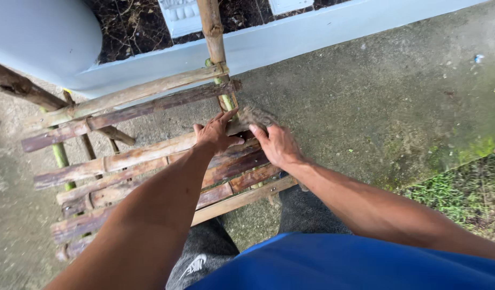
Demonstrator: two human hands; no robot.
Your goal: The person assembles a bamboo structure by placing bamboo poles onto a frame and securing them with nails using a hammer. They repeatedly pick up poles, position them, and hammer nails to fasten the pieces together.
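Left hand (pixel 215 135) spread flat on a slat (pixel 151 153) of the bamboo rack (pixel 124 182), grip apart; right hand (pixel 277 144) clamped on a rag (pixel 255 115).

A weathered concrete floor (pixel 365 107) carries a rough bamboo-slat rack (pixel 124 161); right of the rack, moss and a grass patch (pixel 462 193) edge the concrete.

Soft, even daylight, as under an overcast sky, with no glare and only faint shadows beneath the bamboo slats (pixel 151 156). The middle is fairly sharp. Wide-angle stretching bends the edges, and the near forearms look slightly blurred.
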